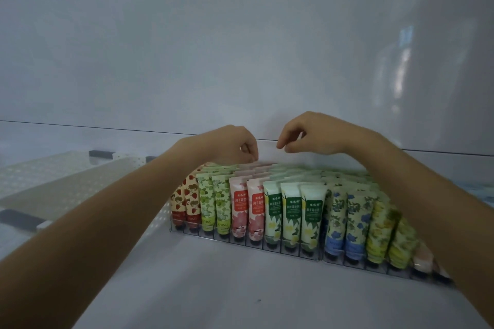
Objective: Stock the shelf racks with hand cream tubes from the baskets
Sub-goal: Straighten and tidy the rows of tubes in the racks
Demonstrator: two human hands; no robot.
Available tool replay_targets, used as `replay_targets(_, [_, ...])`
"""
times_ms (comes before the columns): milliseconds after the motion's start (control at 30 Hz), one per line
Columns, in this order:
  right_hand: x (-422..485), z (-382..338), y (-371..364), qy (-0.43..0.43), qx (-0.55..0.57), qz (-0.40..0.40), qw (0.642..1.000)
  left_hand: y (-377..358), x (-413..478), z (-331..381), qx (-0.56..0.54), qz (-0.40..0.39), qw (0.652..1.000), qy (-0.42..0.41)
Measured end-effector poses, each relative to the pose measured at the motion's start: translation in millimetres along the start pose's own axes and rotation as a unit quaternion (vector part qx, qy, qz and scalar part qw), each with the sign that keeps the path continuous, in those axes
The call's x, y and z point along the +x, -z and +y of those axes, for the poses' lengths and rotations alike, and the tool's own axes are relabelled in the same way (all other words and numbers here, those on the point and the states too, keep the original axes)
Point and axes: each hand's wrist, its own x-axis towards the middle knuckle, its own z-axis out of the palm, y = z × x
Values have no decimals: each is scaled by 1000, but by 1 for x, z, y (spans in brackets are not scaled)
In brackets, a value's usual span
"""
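Dozens of glossy, crimped tubes [291, 208] are stood in a clear rack [222, 238]. One rear tube [256, 165] is pinched by the left grip [235, 147]; the right grip [315, 136] is curled, empty.

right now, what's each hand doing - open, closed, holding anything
Left hand: fingers curled at the rearmost pink tubes; grip cannot be told.
Right hand: closed, fingers curled, holding nothing visible.

Glossy plastic tubes [291, 211], seemingly clear-plastic rack [256, 244]
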Motion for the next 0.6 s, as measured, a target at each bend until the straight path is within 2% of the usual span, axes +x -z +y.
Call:
replay_targets(333, [-54, 25, 16, -45, -3, -12, 999, -9, 16, 62, -101, 29, 992, -73])
replay_targets(600, [-94, 40, 21, -80, -5, -21, 997, -23, 27, 109, -114, -20, 990, -85])
